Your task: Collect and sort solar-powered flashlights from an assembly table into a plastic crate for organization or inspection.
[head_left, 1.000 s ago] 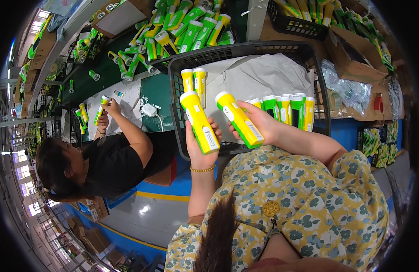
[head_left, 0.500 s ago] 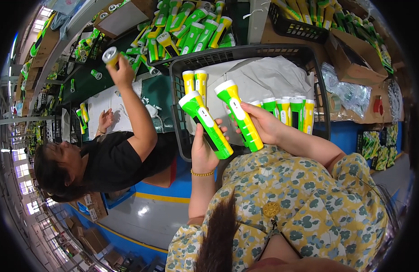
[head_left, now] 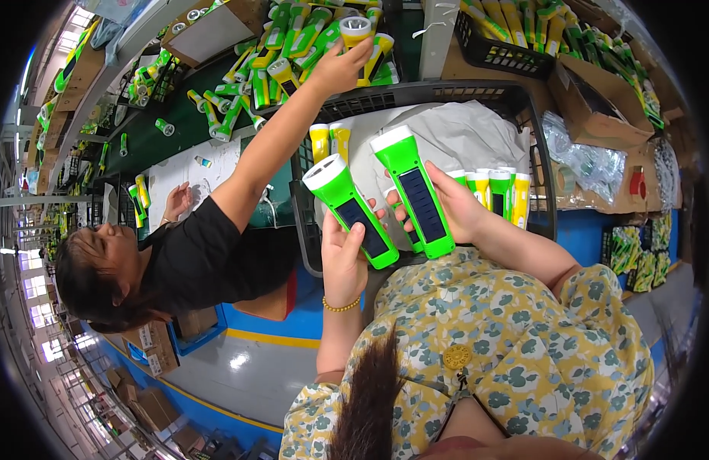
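Left hand (head_left: 343,257) fingers wrap one green torch (head_left: 350,209); right hand (head_left: 454,207) grips second green torch (head_left: 414,189). Both have white heads, dark solar panels, long axes tilted, heads pointing up-left, above black crate (head_left: 535,146). Beyond, co-worker's hand (head_left: 341,67) reaches a yellow torch (head_left: 357,34).

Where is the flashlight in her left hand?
In the head view's centre, the left hand holds a green flashlight, beside the right hand's flashlight, before the black crate.

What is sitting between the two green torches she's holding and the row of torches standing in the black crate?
In the head view, only the right hand and crumpled grey wrapping lie between the held green torches and the standing row in the black crate.
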`<state>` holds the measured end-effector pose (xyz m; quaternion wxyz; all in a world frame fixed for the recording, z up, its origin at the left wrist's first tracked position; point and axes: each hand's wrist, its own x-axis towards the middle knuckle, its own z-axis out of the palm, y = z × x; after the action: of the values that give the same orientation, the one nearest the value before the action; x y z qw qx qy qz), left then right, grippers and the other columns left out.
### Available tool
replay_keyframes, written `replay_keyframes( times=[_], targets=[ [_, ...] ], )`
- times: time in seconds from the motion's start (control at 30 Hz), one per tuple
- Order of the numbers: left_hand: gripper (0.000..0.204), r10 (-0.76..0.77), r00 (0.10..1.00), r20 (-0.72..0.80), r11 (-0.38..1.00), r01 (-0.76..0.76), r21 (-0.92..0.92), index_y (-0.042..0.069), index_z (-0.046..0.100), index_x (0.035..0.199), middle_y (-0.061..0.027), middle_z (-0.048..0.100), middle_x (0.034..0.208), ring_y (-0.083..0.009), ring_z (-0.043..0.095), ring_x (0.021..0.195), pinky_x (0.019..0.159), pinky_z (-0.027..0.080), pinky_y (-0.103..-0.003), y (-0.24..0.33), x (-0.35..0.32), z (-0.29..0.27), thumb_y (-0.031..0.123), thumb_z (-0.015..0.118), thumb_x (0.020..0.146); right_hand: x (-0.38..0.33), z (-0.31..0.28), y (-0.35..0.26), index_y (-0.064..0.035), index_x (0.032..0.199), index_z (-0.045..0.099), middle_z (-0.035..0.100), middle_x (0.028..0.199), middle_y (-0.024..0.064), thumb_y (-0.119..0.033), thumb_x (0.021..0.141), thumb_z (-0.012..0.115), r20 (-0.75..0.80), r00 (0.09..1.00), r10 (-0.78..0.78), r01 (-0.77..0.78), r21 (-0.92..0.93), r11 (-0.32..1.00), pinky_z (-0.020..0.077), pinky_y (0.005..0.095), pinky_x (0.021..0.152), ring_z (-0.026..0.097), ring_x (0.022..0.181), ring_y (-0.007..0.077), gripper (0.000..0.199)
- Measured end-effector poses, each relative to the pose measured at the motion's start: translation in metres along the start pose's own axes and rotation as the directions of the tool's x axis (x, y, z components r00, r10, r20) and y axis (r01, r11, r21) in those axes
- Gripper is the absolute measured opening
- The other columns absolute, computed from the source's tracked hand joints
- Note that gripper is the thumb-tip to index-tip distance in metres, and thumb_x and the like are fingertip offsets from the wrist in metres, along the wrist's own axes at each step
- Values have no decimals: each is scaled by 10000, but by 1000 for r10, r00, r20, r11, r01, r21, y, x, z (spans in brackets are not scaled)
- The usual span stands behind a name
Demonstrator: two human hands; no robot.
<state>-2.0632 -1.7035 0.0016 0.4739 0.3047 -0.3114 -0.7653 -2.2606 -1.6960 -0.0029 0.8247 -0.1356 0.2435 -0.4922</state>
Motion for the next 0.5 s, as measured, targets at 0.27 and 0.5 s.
replay_keyframes(
  times=[0.27,0.5],
  targets=[
    [454,3,1000,-11,997,-2,76,1,370,1286,-156,554,1158,-259,587,1028,852,497,-349,-1,0,3,59,559,877,-1,-2,1,-104,1348,353,571,1082,93,-484,971,204,-14,1000,-13,13,-15,1000,511,315,733,588,874,172,556],
    [411,-41,998,-41,999,41,-15,-11,384,1271,-157,571,1129,-250,601,1001,867,494,-346,-1,2,1,46,536,893,3,-2,-2,-115,1301,411,575,1078,94,-453,977,249,-92,996,-15,22,77,997,508,320,732,575,864,167,496]
  ],
)
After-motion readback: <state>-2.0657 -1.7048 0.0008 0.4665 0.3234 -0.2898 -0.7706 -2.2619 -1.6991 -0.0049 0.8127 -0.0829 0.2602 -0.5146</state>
